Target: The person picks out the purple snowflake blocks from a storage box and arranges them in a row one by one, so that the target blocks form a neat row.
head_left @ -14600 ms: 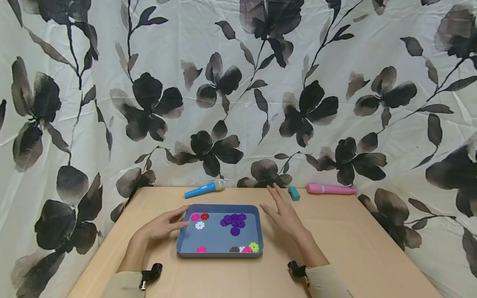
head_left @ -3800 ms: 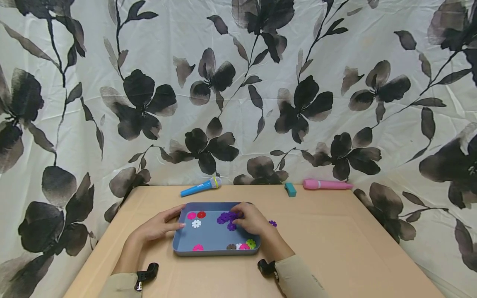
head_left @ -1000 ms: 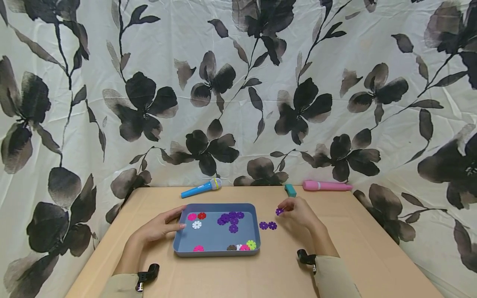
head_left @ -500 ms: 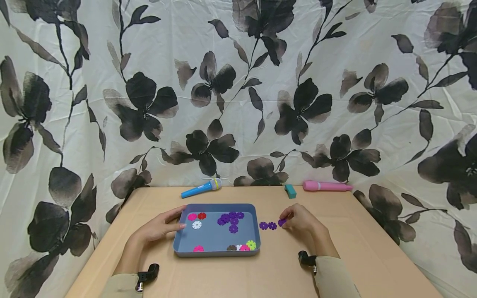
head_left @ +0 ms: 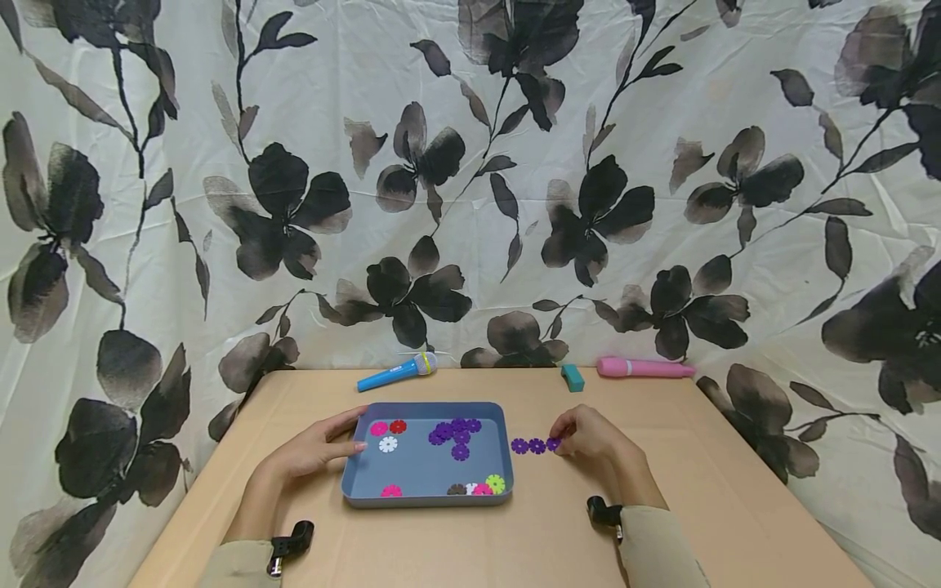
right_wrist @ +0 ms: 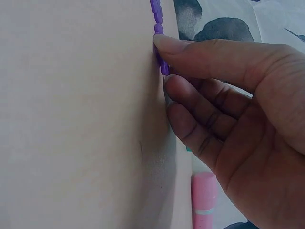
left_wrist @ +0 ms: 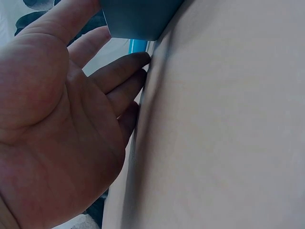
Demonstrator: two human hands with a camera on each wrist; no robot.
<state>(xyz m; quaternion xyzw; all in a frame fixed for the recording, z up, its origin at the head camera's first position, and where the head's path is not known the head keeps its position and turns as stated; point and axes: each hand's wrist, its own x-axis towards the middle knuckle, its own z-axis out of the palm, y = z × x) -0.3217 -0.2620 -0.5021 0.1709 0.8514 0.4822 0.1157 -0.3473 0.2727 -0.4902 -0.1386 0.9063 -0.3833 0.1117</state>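
In the head view, a blue-grey tray [head_left: 412, 474] lies on the table. My left hand [head_left: 312, 447] rests at its left side, thumb tip over the rim and fingers extended; the left wrist view shows the palm beside the tray's wall [left_wrist: 138, 21]. Right of the tray, my right hand [head_left: 591, 433] pinches a purple flower-shaped disc [head_left: 553, 444] between thumb and fingers at the tabletop. Two more purple discs [head_left: 528, 446] stretch leftward from it in a row; in the right wrist view the purple discs [right_wrist: 158, 18] stand edge-on. Inside the tray is a cluster of purple discs [head_left: 456, 430].
The tray also holds pink, red and white discs [head_left: 388, 443] at left and a lime disc [head_left: 496, 484] beside others along the front wall. Behind lie a blue toy microphone [head_left: 397, 373], a teal block [head_left: 572, 377] and a pink stick-like object [head_left: 645, 367]. A floral curtain hangs beyond the table.
My right hand has brought the third purple disc down and left to the end of the row. Earlier, all purple discs were in the tray. My left hand stays at the tray.
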